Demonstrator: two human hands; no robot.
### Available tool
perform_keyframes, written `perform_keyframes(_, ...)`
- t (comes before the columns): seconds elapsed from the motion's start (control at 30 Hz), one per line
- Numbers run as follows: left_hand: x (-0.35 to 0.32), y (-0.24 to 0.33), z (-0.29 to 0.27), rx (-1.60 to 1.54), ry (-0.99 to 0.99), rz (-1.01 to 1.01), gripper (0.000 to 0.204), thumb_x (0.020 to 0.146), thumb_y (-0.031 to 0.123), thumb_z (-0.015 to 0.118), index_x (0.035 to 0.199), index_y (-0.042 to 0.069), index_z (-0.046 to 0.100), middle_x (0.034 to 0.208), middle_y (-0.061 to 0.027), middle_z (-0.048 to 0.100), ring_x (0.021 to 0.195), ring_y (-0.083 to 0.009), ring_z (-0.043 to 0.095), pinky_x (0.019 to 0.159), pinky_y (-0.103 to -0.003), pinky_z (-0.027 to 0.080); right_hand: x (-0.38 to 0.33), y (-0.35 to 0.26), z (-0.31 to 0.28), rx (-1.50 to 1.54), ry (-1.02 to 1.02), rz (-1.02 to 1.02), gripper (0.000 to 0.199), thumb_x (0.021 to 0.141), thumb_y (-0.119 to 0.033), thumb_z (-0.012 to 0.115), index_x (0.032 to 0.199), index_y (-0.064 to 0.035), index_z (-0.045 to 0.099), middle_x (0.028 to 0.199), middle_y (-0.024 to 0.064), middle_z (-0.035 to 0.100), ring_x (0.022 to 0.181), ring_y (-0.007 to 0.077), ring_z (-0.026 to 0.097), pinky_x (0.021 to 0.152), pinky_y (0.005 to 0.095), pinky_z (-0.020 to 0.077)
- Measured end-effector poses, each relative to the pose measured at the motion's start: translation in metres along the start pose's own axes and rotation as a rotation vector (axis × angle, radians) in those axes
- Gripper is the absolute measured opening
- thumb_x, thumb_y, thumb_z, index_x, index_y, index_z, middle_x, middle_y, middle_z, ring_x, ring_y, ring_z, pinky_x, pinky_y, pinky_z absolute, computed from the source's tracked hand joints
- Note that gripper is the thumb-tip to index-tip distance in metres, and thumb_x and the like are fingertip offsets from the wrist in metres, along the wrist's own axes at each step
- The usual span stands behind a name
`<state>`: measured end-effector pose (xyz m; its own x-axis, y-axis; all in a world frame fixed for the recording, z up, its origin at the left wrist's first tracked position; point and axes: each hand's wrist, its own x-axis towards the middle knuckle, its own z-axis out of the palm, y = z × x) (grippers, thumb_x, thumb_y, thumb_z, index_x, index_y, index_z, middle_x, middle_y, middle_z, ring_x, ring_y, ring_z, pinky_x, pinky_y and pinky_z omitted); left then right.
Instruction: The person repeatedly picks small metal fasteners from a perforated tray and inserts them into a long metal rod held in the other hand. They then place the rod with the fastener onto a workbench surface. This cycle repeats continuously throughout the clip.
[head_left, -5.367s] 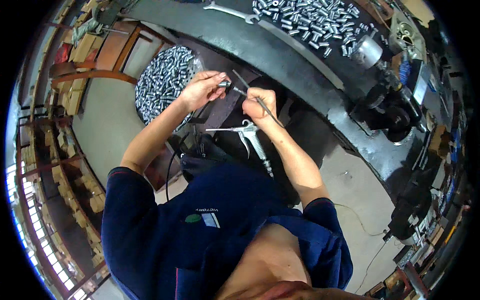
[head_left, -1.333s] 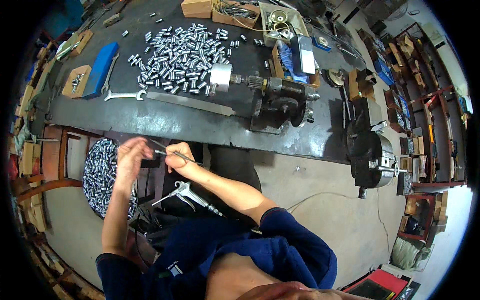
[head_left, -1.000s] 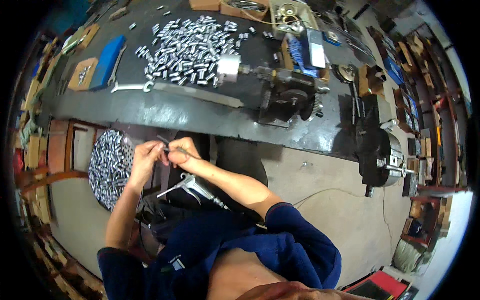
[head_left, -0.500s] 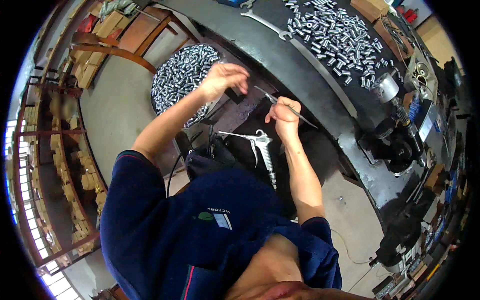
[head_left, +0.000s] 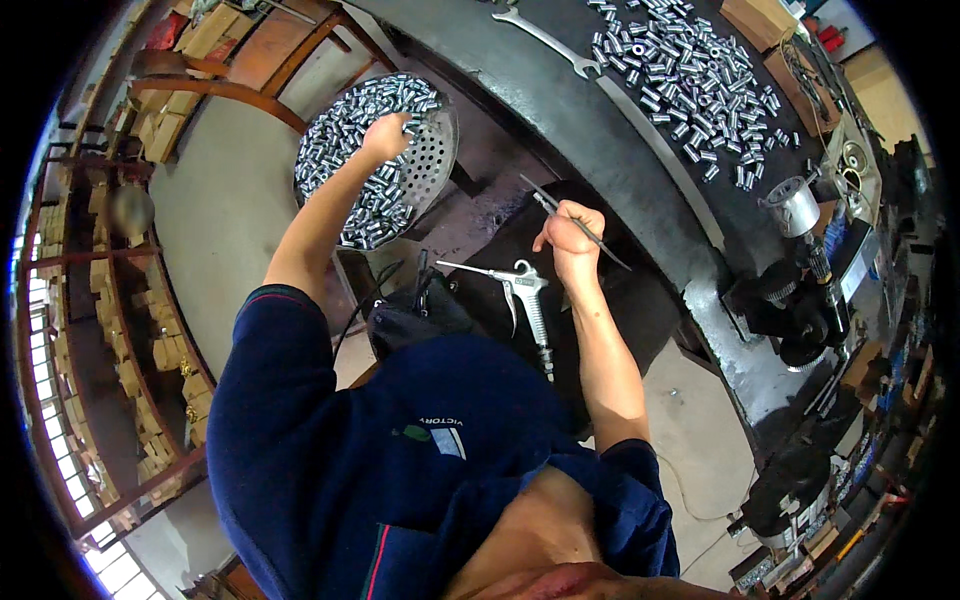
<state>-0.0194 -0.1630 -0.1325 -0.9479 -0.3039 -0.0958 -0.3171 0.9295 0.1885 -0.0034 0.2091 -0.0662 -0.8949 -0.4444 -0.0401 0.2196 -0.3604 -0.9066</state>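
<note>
Many metal sleeves [head_left: 338, 125] lie under the left grip [head_left: 386, 138], hold unclear. The right grip [head_left: 574, 230], farther off, clasps a slanting rod [head_left: 611, 252].

The wearer has on a dark navy short-sleeved shirt [head_left: 320, 450] of soft, matt cloth, with an open navy collar [head_left: 605, 495] at the neck. Thin red trim [head_left: 284, 290] rings the left sleeve near its hem. On the chest sit a pale blue-and-white rectangular emblem [head_left: 447, 441], a small green mark [head_left: 411, 433] and tiny white lettering. Lower in view, a bright red stripe [head_left: 377, 562] edges a navy panel. Both forearms are bare below the sleeves.
</note>
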Motion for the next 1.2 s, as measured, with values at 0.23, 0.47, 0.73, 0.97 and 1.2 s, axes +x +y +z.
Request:
perform_keyframes(0.23,0.025,0.002,0.019,0.216,0.017,-0.038,0.036,0.073,0.02,0.059,0.106,0.006,0.055,0.098,-0.0177,0.062,0.092,-0.0327,0.061,0.078,-0.042,0.049,0.0,0.005,0.002,0.077,-0.016,0.034,0.024,0.067,0.004,0.044,0.047,-0.0039,0.033,0.051,0.0004,0.035,0.04,0.0101,0.044,0.039,0.0255,0.0403)
perform_keyframes(0.47,0.021,-0.002,0.024,0.153,-0.113,-0.067,0.03,0.071,0.02,0.058,0.097,0.006,0.056,0.093,-0.0181,0.063,0.089,-0.0345,0.061,0.077,-0.042,0.049,0.0,0.001,0.006,-0.046,0.02,0.066,0.022,0.067,0.003,0.043,0.048,-0.0051,0.034,0.048,0.003,0.038,0.039,0.0114,0.042,0.039,0.0265,0.0392)
perform_keyframes(0.73,-0.003,-0.004,0.016,0.165,-0.156,-0.01,0.025,0.074,0.025,0.06,0.09,0.008,0.064,0.089,-0.0171,0.064,0.088,-0.0331,0.061,0.077,-0.043,0.049,0.0,0.007,0.004,-0.008,-0.001,0.038,0.023,0.066,0.002,0.045,0.048,-0.0047,0.034,0.048,0.0002,0.036,0.039,0.0103,0.043,0.039,0.0249,0.0387)
perform_keyframes(0.97,-0.029,0.002,0.002,-0.581,-0.209,0.039,0.02,0.079,0.016,0.059,0.089,-0.002,0.06,0.079,-0.016,0.063,0.069,-0.0234,0.064,0.063,-0.034,0.05,-0.001,-0.001,0.007,-0.044,-0.029,0.041,0.022,0.066,0.001,0.046,0.047,-0.0041,0.036,0.047,-0.0005,0.036,0.039,0.0092,0.043,0.039,0.0236,0.0369)
perform_keyframes(1.2,-0.1,0.134,-0.064,-0.743,-0.305,0.356,0.022,0.077,0.009,0.067,0.095,-0.001,0.06,0.078,-0.0061,0.059,0.066,-0.0118,0.054,0.06,-0.027,0.045,-0.008,0.001,0.01,-0.191,-0.106,0.006,0.02,0.064,-0.007,0.05,0.049,-0.0045,0.038,0.045,-0.0001,0.042,0.043,0.0075,0.048,0.04,0.0223,0.0344)
